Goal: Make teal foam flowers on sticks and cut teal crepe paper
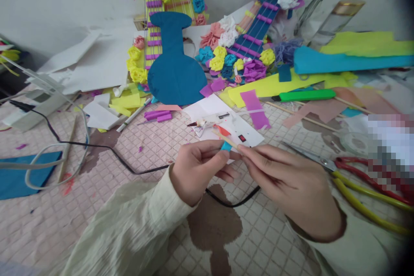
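Both hands meet: left hand (197, 172) and right hand (287, 181) pinch a wooden stick (226, 140) with blue paper (226, 146); scissors (355, 177) right, black cable (129, 166) beneath.

Both hands meet near the middle, low in the scene. The left hand (197, 172) is curled, thumb on top, fingertips pinched shut and pointing right. The right hand (291, 185) reaches in from the right, fingers stretched left, thumb and forefinger pinched together, touching the left fingertips. Both forearms wear cream sleeves.
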